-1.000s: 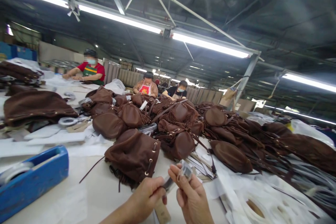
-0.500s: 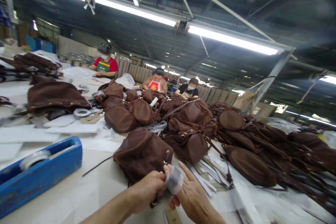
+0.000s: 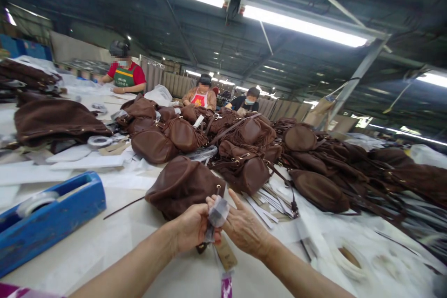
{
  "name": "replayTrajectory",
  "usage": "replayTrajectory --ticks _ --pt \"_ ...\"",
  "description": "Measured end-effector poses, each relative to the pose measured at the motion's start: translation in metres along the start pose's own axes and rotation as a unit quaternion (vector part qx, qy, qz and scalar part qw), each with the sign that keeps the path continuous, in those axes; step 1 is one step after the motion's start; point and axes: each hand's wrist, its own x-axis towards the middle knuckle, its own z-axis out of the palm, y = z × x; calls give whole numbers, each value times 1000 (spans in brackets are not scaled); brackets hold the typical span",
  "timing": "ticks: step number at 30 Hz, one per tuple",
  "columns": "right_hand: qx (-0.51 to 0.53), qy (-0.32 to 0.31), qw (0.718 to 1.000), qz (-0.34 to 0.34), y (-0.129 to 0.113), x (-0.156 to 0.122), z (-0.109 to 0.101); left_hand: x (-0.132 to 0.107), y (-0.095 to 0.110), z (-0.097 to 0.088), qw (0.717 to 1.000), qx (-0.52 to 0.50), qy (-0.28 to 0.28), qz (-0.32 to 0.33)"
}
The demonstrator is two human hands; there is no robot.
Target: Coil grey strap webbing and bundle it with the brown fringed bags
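Note:
My left hand and my right hand meet in front of a brown suede bag lying on the white table. Both pinch a small clear plastic wrap round a fitting on the bag's strap. A brown paper tag with a purple strip hangs below my fingers. My left fingers are curled closed; my right thumb and forefinger pinch the wrap, the other fingers stretched out.
A blue tape dispenser sits at the left. Many brown bags are heaped across the table's middle and right. Tape rolls and white paper sheets lie about. Three people work at the far side.
My hands have come together on the plastic wrap and moved closer to the bag. The camera has tilted down, so my forearms and the hanging tag now show.

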Motion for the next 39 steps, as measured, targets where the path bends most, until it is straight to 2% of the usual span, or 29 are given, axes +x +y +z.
replayTrajectory --ticks 3,5,7,8,9,10,11,12,13,14,15,16,17,19,21,23,25,28,29,30,31,32,33,34,36,37,39 --pt "4 7 1000 3 -4 1 -6 0 -4 5 998 30 29 45" --pt "13 4 1000 -5 -5 -8 -14 -2 -2 7 995 42 45 78" --pt "47 -25 998 -28 -6 -25 -21 -9 5 6 980 109 67 154" --pt "73 -37 996 -27 -7 -35 -23 -13 9 5 958 178 80 209" --pt "107 -38 993 -6 -9 -45 -25 -17 12 5 922 267 91 265" --pt "146 -15 988 56 -11 -53 -27 -21 15 4 871 367 98 313" --pt "192 28 968 159 -14 -58 -28 -25 15 4 810 463 97 347" --pt "249 73 926 274 -17 -59 -30 -28 14 5 753 543 86 361" --pt "314 107 861 384 -21 -56 -32 -30 12 6 703 606 69 365" --pt "390 123 783 468 -24 -50 -35 -31 9 8 661 655 50 363" --pt "471 118 702 521 -28 -42 -37 -31 5 11 627 689 32 361" --pt "546 97 627 547 -31 -33 -40 -32 1 13 603 713 17 357" --pt "608 66 565 553 -33 -25 -43 -32 -2 14 587 728 5 354" --pt "694 3 474 541 -36 -11 -47 -32 -7 15 566 740 -13 364" --pt "736 -44 423 527 -38 -4 -47 -33 -10 11 547 740 -30 391" --pt "753 -56 400 519 -42 -2 -46 -34 -11 4 523 741 -44 419" --pt "762 -30 392 515 -48 0 -43 -33 -11 -3 498 749 -51 435" --pt "769 52 378 513 -56 3 -36 -31 -6 -7 467 750 -34 467" --pt "765 79 375 518 -58 3 -32 -32 -4 -6 470 738 -5 485" --pt "757 101 377 525 -59 3 -28 -34 -2 -4 483 717 38 501" --pt "745 121 385 531 -59 3 -24 -37 -1 -2 510 690 89 506" --pt "733 139 397 535 -60 2 -19 -40 -1 1 552 660 135 491" --pt "719 155 413 538 -61 2 -15 -43 -2 3 607 629 169 455" --pt "706 169 431 536 -62 2 -11 -46 -5 5 669 597 184 403" --pt "689 196 464 521 -68 4 -5 -48 -17 5 785 524 171 283" --pt "684 206 480 509 -72 6 -3 -47 -25 3 830 481 161 234" --pt "667 212 522 488 -82 10 -2 -42 -43 -4 884 395 165 189"
